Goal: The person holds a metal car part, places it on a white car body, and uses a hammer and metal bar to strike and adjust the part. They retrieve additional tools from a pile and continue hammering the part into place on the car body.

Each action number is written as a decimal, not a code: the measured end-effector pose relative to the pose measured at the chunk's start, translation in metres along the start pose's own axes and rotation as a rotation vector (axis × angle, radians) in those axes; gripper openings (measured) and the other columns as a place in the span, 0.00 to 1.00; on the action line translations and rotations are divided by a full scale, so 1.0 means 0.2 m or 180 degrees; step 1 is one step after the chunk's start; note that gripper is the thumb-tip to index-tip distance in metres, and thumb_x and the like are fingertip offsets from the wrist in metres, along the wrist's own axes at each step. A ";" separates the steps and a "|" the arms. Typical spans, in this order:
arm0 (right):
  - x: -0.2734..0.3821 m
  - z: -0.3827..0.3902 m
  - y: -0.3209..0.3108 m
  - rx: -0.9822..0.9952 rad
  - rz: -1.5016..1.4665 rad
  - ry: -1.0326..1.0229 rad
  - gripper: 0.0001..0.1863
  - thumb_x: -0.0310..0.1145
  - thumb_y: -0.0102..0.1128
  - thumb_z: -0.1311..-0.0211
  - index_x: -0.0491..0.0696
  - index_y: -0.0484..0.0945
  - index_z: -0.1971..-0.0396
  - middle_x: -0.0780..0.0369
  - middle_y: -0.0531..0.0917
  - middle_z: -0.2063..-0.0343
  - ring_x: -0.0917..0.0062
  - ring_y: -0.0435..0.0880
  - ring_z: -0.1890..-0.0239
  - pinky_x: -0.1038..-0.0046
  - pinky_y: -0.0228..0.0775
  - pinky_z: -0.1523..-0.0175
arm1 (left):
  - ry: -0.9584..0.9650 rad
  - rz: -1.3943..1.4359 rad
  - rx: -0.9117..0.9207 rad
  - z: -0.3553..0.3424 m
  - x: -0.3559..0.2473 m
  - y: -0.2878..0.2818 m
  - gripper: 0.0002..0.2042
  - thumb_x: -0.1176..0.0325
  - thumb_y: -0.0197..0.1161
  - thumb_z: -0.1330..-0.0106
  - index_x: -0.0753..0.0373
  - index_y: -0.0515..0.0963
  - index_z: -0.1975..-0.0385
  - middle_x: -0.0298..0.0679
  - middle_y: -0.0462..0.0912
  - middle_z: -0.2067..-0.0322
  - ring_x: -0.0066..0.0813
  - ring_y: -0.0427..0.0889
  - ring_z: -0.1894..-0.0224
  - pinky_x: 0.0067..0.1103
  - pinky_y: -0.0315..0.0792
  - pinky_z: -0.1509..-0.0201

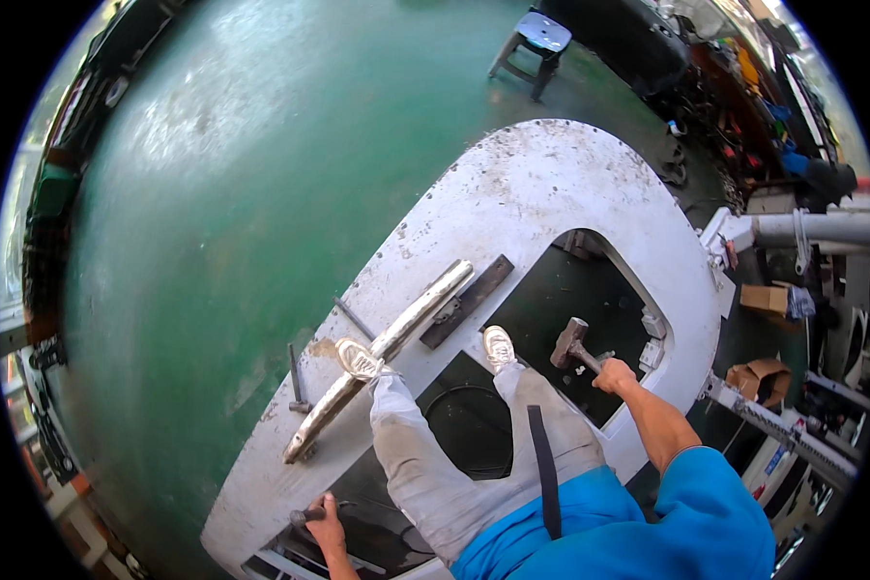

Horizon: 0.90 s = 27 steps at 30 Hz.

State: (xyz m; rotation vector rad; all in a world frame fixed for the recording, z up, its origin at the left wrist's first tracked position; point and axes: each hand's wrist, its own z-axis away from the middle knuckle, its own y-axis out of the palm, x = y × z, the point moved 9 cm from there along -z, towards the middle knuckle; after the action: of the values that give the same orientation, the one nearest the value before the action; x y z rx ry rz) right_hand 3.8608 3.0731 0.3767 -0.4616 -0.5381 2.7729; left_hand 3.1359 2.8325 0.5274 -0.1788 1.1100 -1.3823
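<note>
My right hand is wrapped round the handle of a sledgehammer, its blocky rusty head raised over a cut-out in a large white metal frame. Lower left, my left hand grips a short dark tool, whose kind I cannot make out. A long, dented silver bar lies slantwise on the frame. My left shoe rests on or against this bar, while my right shoe stands on the frame. Beside the bar lies a dark flat steel piece.
Along the frame's left edge lie a thin rod and a long-handled tool. A stool stands on the green floor. To the right are a cardboard box, a thick pipe and a metal beam.
</note>
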 end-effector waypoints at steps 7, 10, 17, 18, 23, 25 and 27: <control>0.07 0.10 0.07 -0.0072 -0.0485 0.0210 0.24 0.43 0.74 0.50 0.45 0.87 0.55 0.52 0.88 0.57 0.58 0.87 0.50 0.60 0.80 0.46 | 0.0608 -0.0089 0.0414 -0.72 -0.64 0.24 0.15 0.65 0.67 0.30 0.74 0.83 0.57 0.41 0.84 0.62 0.26 0.80 0.58 0.25 0.73 0.48; 0.13 0.14 0.11 -0.0065 -0.1156 0.0205 0.24 0.43 0.76 0.51 0.40 0.86 0.58 0.52 0.88 0.64 0.61 0.89 0.62 0.62 0.82 0.56 | 0.1308 0.0347 0.0623 -0.79 -1.04 0.41 0.12 0.67 0.67 0.31 0.70 0.83 0.55 0.39 0.82 0.67 0.25 0.79 0.63 0.24 0.74 0.54; 0.29 0.46 0.21 0.0350 -0.3010 0.0135 0.15 0.34 0.76 0.46 0.40 0.79 0.68 0.62 0.78 0.80 0.76 0.75 0.84 0.70 0.67 0.79 | 0.1743 0.0343 0.1598 -0.70 -1.44 0.81 0.16 0.73 0.68 0.34 0.69 0.79 0.48 0.33 0.78 0.71 0.20 0.73 0.68 0.19 0.70 0.60; 0.31 0.45 0.25 0.0375 -0.3225 0.0071 0.15 0.34 0.76 0.46 0.41 0.79 0.71 0.63 0.77 0.81 0.77 0.74 0.84 0.70 0.65 0.80 | 0.1721 0.0290 0.1783 -0.70 -1.45 0.87 0.15 0.73 0.68 0.34 0.69 0.79 0.49 0.33 0.78 0.71 0.20 0.73 0.68 0.19 0.70 0.60; 0.38 0.31 0.39 0.0480 -0.3746 -0.0119 0.14 0.35 0.76 0.45 0.42 0.79 0.74 0.63 0.78 0.81 0.78 0.75 0.83 0.71 0.66 0.79 | 0.1717 -0.0070 0.1742 -0.59 -1.43 0.85 0.14 0.71 0.68 0.32 0.69 0.81 0.51 0.39 0.84 0.65 0.23 0.80 0.62 0.21 0.74 0.55; 0.35 0.27 0.42 0.0463 -0.3785 -0.0116 0.14 0.35 0.75 0.45 0.41 0.79 0.73 0.62 0.79 0.80 0.78 0.76 0.83 0.71 0.66 0.79 | 0.1522 -0.0140 0.1602 -0.53 -1.38 0.73 0.13 0.69 0.67 0.32 0.70 0.82 0.52 0.40 0.84 0.63 0.26 0.81 0.59 0.23 0.75 0.51; 0.25 0.24 0.51 0.0643 -0.3804 -0.0054 0.15 0.35 0.75 0.45 0.39 0.80 0.71 0.61 0.81 0.79 0.76 0.77 0.83 0.70 0.68 0.78 | 0.1432 -0.0326 0.1503 -0.49 -1.31 0.60 0.14 0.68 0.67 0.31 0.69 0.81 0.50 0.40 0.83 0.59 0.27 0.79 0.55 0.25 0.74 0.46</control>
State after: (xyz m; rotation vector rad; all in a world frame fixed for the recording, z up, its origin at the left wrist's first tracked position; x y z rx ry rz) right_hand 3.7770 2.9843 0.3657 -0.0132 -0.3446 1.6457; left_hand 3.1995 3.1297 0.5290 0.4419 1.1082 -1.7892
